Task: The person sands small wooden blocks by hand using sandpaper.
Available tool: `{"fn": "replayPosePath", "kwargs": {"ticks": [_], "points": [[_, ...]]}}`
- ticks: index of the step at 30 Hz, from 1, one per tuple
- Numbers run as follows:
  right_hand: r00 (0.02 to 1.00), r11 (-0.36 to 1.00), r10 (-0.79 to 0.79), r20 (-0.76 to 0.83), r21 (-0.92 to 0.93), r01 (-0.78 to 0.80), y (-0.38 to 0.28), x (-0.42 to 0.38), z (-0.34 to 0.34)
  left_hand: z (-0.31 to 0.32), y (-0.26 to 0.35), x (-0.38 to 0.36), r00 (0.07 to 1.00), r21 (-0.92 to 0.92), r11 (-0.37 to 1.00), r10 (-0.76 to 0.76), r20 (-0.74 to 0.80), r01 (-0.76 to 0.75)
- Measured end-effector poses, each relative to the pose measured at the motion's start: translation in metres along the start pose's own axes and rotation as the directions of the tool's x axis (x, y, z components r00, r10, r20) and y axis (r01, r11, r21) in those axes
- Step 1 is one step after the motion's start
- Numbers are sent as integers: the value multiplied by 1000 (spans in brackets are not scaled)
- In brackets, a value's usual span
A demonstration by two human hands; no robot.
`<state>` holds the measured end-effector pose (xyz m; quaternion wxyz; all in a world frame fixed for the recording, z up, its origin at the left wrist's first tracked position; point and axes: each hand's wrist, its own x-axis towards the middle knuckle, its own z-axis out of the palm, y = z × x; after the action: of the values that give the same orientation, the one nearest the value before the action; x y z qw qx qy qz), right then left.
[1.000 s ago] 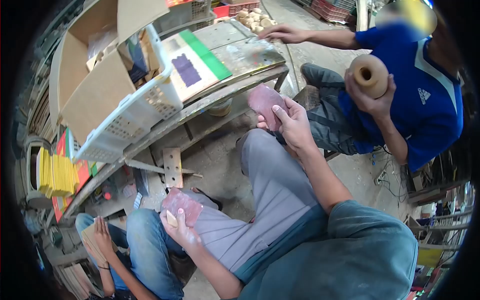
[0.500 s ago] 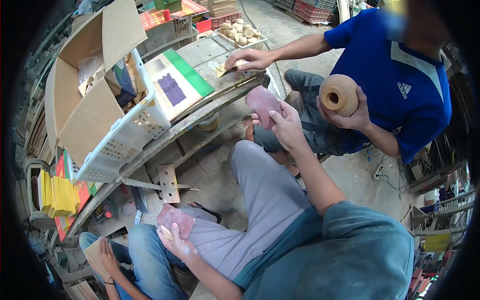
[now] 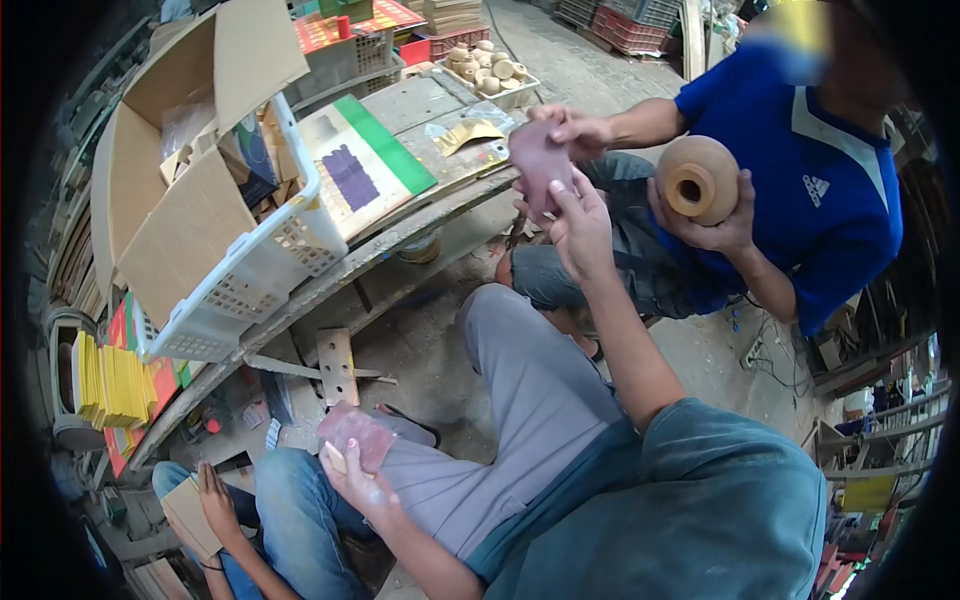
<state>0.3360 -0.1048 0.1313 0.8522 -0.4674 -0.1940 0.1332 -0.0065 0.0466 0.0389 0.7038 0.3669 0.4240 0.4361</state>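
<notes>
My right hand (image 3: 578,228) is stretched forward and pinches a reddish sheet of sandpaper (image 3: 538,160). A hand (image 3: 572,128) of the person in the blue shirt (image 3: 810,190) touches the top of that same sheet. That person's other hand holds a round wooden vase (image 3: 697,178). Low beside my grey trouser leg, my left hand (image 3: 355,472) grips a second reddish sandpaper piece (image 3: 358,432) and a small wooden bit (image 3: 337,459).
A worn workbench (image 3: 400,230) carries a white plastic basket (image 3: 250,270) with a cardboard box, a green-edged board (image 3: 360,160) and a tray of turned wooden pieces (image 3: 490,68). Another person in jeans (image 3: 290,520) sits at lower left. Yellow sheets (image 3: 115,375) lie stacked at left.
My right hand has risen and reached forward with the sandpaper. The person in blue took their hand off the bench and brought it to the sheet. My left hand stayed put.
</notes>
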Motion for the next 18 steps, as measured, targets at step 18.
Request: {"fn": "replayPosePath", "kwargs": {"ticks": [18], "points": [[712,806,132,689,-493,327,160,-144,64,66,-73,35,822,14,963,-239,518,271]]}}
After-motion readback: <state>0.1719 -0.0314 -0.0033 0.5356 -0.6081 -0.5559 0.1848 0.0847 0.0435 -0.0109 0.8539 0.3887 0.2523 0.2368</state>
